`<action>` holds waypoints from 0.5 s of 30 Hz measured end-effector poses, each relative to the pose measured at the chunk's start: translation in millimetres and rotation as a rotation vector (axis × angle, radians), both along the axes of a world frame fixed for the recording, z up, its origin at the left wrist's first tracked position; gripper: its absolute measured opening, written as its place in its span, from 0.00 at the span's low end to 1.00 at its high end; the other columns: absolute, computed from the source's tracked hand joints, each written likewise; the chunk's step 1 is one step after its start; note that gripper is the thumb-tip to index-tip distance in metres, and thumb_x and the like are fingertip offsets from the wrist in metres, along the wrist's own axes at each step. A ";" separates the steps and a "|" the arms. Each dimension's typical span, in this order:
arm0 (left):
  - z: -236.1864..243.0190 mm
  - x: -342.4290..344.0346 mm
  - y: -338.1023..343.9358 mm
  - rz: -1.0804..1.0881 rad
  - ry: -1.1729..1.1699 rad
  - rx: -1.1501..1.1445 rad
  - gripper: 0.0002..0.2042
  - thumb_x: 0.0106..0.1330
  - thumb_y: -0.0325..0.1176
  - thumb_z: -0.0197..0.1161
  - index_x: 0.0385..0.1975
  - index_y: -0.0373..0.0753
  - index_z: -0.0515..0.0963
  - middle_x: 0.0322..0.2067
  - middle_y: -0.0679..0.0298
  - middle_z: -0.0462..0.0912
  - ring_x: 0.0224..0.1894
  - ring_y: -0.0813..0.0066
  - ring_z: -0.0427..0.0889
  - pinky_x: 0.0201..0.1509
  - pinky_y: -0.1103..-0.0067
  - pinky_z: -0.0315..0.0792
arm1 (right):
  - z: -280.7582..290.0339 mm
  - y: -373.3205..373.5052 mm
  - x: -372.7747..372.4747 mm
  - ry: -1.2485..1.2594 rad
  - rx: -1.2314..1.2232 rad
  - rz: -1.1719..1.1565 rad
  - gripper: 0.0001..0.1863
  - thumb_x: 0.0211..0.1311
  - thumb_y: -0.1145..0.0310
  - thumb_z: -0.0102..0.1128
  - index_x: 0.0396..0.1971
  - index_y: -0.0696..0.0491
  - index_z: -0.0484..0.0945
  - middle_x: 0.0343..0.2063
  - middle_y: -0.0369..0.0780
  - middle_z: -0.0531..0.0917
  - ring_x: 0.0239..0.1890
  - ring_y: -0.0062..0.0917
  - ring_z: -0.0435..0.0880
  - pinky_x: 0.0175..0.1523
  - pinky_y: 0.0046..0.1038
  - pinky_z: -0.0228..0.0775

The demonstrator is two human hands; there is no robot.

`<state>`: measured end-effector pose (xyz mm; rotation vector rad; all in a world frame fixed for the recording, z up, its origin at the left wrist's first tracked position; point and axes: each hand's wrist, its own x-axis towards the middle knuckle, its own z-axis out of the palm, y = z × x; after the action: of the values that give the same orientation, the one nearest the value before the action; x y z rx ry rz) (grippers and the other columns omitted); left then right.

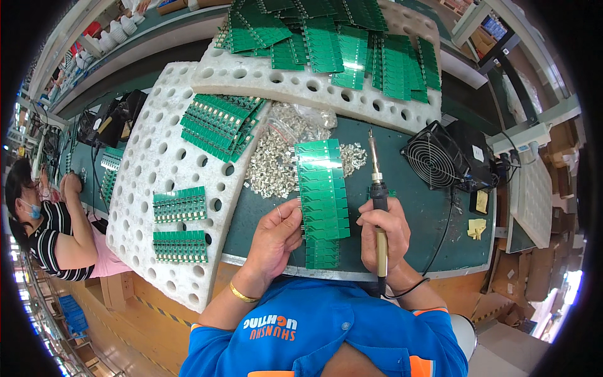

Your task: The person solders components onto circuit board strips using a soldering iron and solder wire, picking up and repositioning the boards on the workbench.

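My left hand (274, 239) is closed in a pinch at the left edge of a long green circuit board panel (323, 188). A thin strand that looks like solder wire shows beside its fingers; its end is hard to make out. Another green panel (322, 256) shows under the lower end of the first. My right hand (386, 235) grips a soldering iron (379, 196) upright, right of the panel. The iron's tip points away from me and is apart from the board. Behind the panel lies a heap of small whitish metal parts (271, 164), partly hidden by it.
White perforated foam boards (135, 207) (248, 85) hold several green panels (180, 246) (220, 122) (314, 38). A black fan (433, 157) stands at right; the iron's cord (443, 242) hangs nearby. Yellow sponge pieces (477, 229) lie on the green table (427, 245). Another person (59, 232) sits at far left.
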<state>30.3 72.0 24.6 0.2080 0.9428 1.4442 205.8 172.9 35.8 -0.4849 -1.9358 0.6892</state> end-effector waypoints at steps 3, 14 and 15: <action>-0.6 0.1 -0.4 0.001 -0.010 0.009 0.17 0.77 0.33 0.52 0.60 0.32 0.71 0.24 0.78 0.71 0.16 0.93 0.53 0.19 0.90 0.50 | -1.1 1.9 1.3 -0.020 0.019 0.019 0.14 0.57 0.88 0.56 0.42 0.58 0.74 0.33 0.48 0.79 0.28 0.29 0.80 0.31 0.26 0.75; -5.4 1.3 -4.6 -0.028 -0.044 0.079 0.16 0.77 0.33 0.51 0.59 0.34 0.73 0.29 0.76 0.77 0.17 0.93 0.56 0.19 0.89 0.51 | -0.3 -2.8 4.9 0.002 -0.020 0.011 0.16 0.53 0.90 0.59 0.41 0.57 0.75 0.32 0.48 0.81 0.30 0.33 0.81 0.34 0.29 0.76; -5.1 1.8 -4.6 -0.021 -0.036 0.070 0.16 0.77 0.33 0.51 0.58 0.34 0.73 0.29 0.75 0.78 0.17 0.93 0.56 0.19 0.90 0.51 | -0.7 -2.8 5.1 0.004 -0.018 0.011 0.16 0.53 0.90 0.59 0.41 0.58 0.75 0.32 0.48 0.81 0.30 0.33 0.82 0.34 0.29 0.76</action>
<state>32.1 67.4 19.5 0.2423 0.8599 1.4579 210.9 170.1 35.2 -0.4833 -1.9312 0.7150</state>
